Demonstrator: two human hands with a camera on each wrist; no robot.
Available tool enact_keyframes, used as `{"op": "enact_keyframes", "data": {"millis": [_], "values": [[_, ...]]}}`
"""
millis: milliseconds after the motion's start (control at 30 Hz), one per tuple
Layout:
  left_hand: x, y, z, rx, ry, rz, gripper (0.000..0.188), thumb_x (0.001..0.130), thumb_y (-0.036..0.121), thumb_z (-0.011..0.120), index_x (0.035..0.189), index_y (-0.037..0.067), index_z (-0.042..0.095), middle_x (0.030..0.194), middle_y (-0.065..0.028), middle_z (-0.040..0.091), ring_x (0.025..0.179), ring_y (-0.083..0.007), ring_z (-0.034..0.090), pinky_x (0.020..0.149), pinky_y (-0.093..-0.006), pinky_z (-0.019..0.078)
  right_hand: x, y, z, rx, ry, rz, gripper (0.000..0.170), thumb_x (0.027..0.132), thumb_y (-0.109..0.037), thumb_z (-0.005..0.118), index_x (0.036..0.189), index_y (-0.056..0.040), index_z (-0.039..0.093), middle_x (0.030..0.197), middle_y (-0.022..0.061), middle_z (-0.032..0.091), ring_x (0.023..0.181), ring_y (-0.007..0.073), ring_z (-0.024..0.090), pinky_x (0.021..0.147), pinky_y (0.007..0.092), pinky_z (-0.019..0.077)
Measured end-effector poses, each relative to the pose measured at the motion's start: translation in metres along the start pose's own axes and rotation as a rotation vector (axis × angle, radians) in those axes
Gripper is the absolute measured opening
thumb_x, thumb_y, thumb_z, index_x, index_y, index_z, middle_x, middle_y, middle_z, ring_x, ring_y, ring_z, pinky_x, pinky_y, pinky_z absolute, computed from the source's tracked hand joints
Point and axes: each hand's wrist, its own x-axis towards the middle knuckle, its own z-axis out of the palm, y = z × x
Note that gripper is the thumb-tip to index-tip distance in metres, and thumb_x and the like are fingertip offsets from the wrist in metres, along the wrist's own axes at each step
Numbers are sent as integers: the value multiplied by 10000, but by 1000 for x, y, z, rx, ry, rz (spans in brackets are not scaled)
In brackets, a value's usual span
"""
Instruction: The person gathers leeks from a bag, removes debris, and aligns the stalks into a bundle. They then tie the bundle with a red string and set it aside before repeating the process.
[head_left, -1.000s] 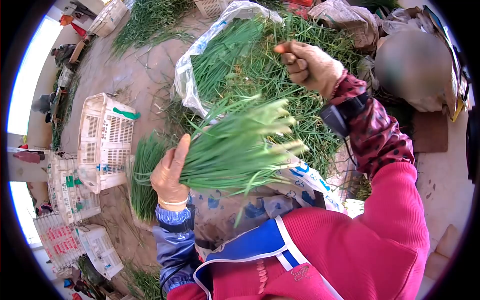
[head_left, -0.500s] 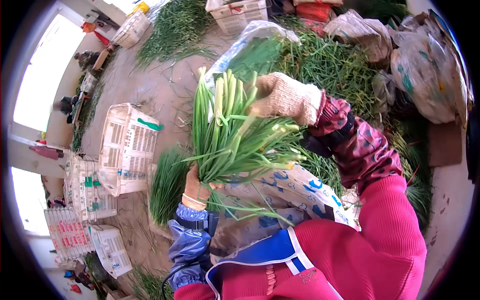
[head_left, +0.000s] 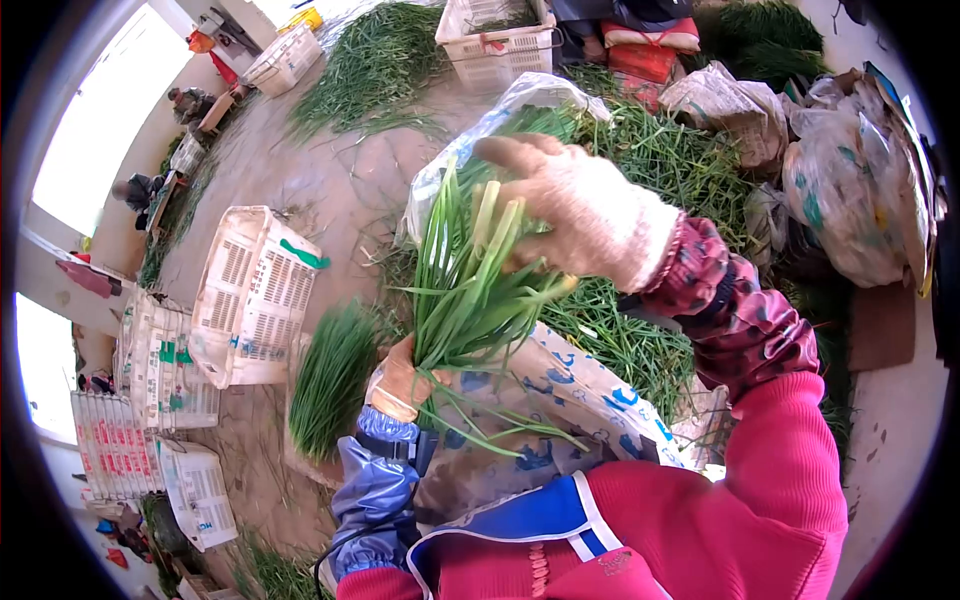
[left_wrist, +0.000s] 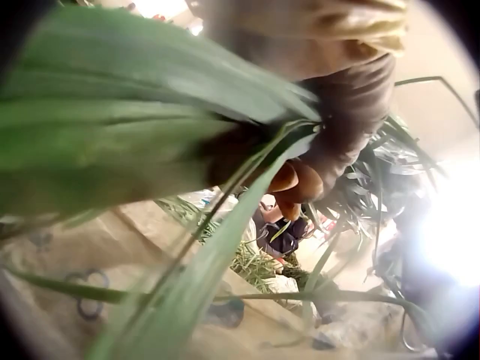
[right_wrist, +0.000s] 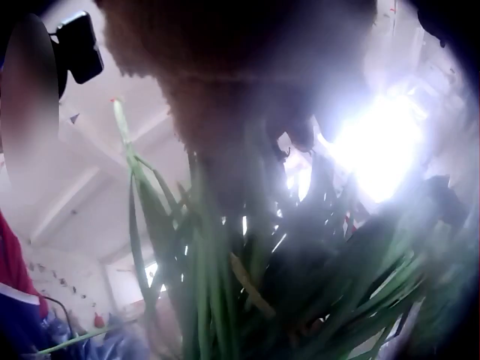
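Chive-like bunch (head_left: 460,310) is gripped by left hand (head_left: 397,385); whether anything is pinched by gloved right hand (head_left: 592,208) cannot be told. Stem ends (head_left: 487,212) best aligned evenly, leaves unbruised.

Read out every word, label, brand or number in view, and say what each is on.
No text reads clearly.
White plastic crate with red marks: too blurred.
White plastic crate with small blue mark: too small.
Pale plastic sheet with blue print: no legible words.
Pink ribbed sweater with small emblem: too small.
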Motion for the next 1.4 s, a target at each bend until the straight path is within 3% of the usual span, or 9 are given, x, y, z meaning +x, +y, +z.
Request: {"op": "enact_keyframes", "data": {"millis": [233,533,600,733,800,933,1033,1200,1400], "values": [[-3,-18,0,-259,-100,-74,651,643,30,872,1224,-8,580,1020,-176,702,768,-250,696,530,-328,538,2,4,12,-43,-90,-95,385,702,-179,723,1060,-76,632,1014,139,646,920,355,649,786,441,541],[10,12,2,-808,-435,-303,654,725,11,821,1300,-31,512,1078,-209,677,889,-322,693,752,-458,598,-15,48,-23,-312,-171,-73,147,763,-176,708,866,-76,671,1169,108,637,1045,323,611,836,409,530],[9,7,3,-534,-512,-17,628,732,39,827,1284,-27,533,1070,-207,678,899,-316,687,759,-466,590,-29,62,-20,-263,-14,75,141,831,-166,662,884,-38,642,1067,129,654,865,367,649,754,439,544],[3,-6,-2,-663,-452,-199,625,709,107,860,1247,-15,566,1008,-175,695,840,-304,690,716,-428,586,-55,128,-20,-506,-73,575,203,859,-224,624,962,-58,676,1042,138,686,893,355,667,752,426,552],[2,-9,-7,-615,-477,-186,666,694,125,871,1261,-15,551,1010,-179,693,846,-308,689,711,-425,582,-54,138,-27,-651,-610,778,303,825,-274,642,1030,-56,688,1052,167,688,913,356,673,797,423,547],[4,1,-13,-536,-483,-273,679,676,66,868,1267,-14,544,979,-175,699,835,-288,697,716,-410,598,-55,109,-13,203,-596,601,639,891,-432,581,1396,-54,480,1277,156,628,1153,339,615,979,459,484],[8,9,3,-660,-426,-285,687,661,-1,858,1274,-17,548,952,-163,708,818,-273,704,706,-399,603,-45,95,15,1298,-677,465,558,916,-404,588,1350,-80,454,1178,82,598,1020,245,595,838,387,488],[4,-7,-16,-354,-453,-104,700,672,-72,824,1306,-6,535,983,-156,707,832,-279,707,712,-412,601,-26,49,38,829,-266,368,557,800,-140,689,1320,-8,541,972,62,690,833,105,613,712,289,509],[13,3,-9,-369,-507,-42,760,671,-8,835,1354,21,502,995,-188,686,783,-303,693,542,-340,534,-21,22,44,1367,142,740,511,880,-110,645,1366,-14,519,912,45,677,737,69,582,690,233,498]]}}
